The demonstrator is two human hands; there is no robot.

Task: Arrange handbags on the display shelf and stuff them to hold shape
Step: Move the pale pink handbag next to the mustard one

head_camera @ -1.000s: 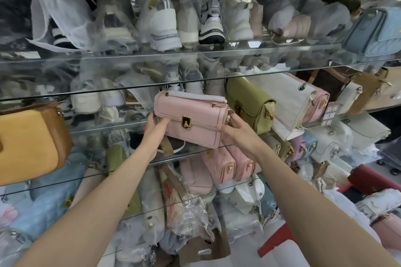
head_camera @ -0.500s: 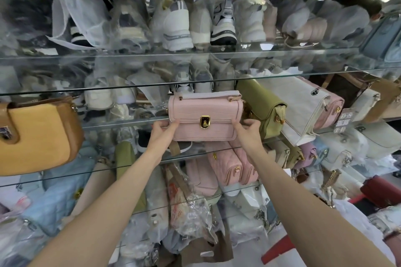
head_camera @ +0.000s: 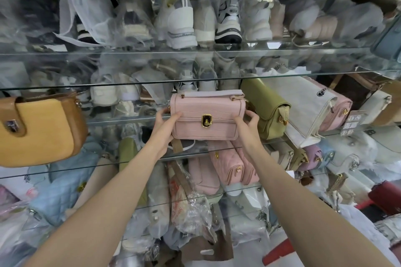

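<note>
While gripping the pink handbag [head_camera: 207,116] at both ends, left hand [head_camera: 167,124] and right hand [head_camera: 247,124] fingers curled round it: placing step, probably needing gentle seating on the glass shelf [head_camera: 121,121] beside the olive bag [head_camera: 265,106].

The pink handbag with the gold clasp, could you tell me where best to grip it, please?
Grip the pink handbag by its two short ends, coming from the front with both hands, left hand and right hand. It stands upright and boxy, with the olive bag close beside it.
</note>
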